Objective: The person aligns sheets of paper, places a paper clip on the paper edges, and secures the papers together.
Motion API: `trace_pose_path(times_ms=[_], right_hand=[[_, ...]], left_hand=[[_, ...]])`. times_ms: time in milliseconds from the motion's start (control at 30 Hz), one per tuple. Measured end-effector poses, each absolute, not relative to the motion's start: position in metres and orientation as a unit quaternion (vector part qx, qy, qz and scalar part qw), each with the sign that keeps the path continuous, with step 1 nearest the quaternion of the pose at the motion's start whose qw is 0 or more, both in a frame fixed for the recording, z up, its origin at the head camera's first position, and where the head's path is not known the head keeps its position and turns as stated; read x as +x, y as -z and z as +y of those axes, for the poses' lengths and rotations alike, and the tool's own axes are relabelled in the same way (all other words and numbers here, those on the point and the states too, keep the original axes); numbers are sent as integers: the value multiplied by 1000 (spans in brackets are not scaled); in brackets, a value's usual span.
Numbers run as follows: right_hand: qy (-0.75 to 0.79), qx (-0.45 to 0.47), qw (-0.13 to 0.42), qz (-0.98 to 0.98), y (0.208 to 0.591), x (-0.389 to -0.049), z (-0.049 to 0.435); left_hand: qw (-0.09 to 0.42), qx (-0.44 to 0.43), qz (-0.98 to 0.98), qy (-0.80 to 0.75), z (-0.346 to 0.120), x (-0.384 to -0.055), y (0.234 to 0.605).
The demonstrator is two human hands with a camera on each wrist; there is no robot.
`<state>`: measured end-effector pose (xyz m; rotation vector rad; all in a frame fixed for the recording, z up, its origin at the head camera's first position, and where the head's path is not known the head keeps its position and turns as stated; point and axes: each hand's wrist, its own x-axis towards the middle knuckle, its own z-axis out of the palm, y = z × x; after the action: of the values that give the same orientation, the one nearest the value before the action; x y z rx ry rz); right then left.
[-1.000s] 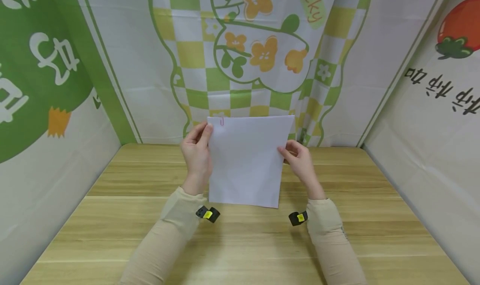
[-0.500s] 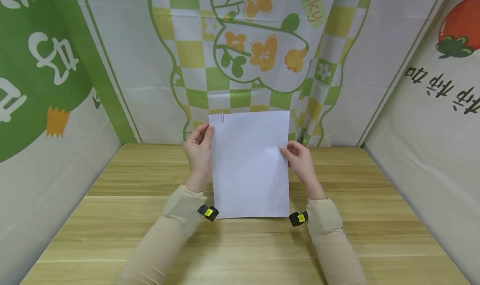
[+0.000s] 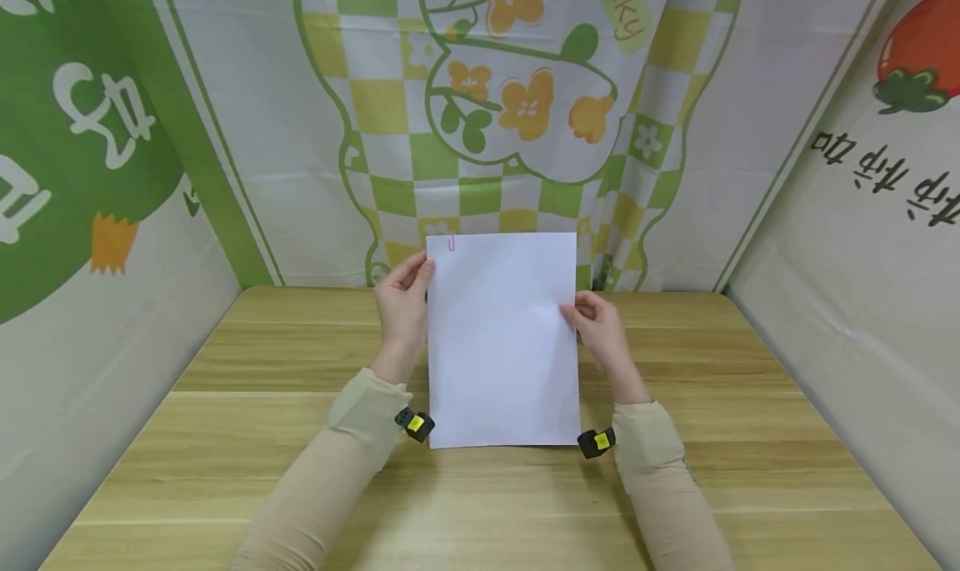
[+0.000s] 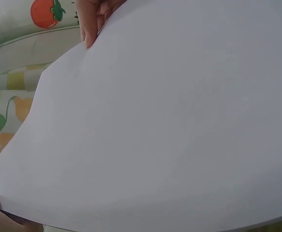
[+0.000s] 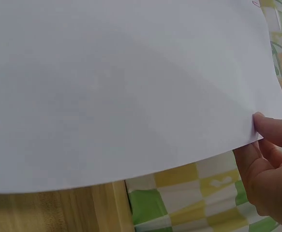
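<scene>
A white paper sheet [image 3: 502, 346], perhaps more than one layer, is held up in front of me over the table. A pink paper clip [image 3: 452, 243] sits on its top edge near the left corner. My left hand [image 3: 402, 304] pinches the left edge high up, thumb on the front face. Lower on the right edge, my right hand [image 3: 602, 329] pinches it between thumb and fingers. In the right wrist view the thumb [image 5: 269, 126] presses the paper's face, with fingers behind. The left wrist view shows the paper [image 4: 155, 121] bowing slightly.
Beneath the paper lies a wooden table [image 3: 225, 438]. A printed cloth wall [image 3: 517, 196] with green and yellow checks rises behind its back edge. Further printed walls [image 3: 840, 246] stand at both sides. Each wrist carries a small black camera [image 3: 596, 443].
The paper has straightened from a slant, and its lower edge has come down toward me. Both hands keep their hold and have shifted slightly, the left one to the right.
</scene>
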<state>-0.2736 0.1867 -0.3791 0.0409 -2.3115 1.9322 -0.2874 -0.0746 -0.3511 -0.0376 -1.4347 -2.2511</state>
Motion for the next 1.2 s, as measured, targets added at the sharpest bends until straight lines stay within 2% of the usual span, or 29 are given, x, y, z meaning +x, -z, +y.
trace_pose_path(times_ms=[300, 533, 1200], right_hand=[[-634, -18, 56, -771, 388, -274, 183], [-638, -36, 53, -767, 394, -273, 182], [-611, -51, 38, -789, 408, -279, 182]], left_hand=[[206, 8, -567, 798, -78, -291, 359], [164, 25, -596, 786, -80, -294, 365], [115, 33, -671, 732, -84, -302, 385]])
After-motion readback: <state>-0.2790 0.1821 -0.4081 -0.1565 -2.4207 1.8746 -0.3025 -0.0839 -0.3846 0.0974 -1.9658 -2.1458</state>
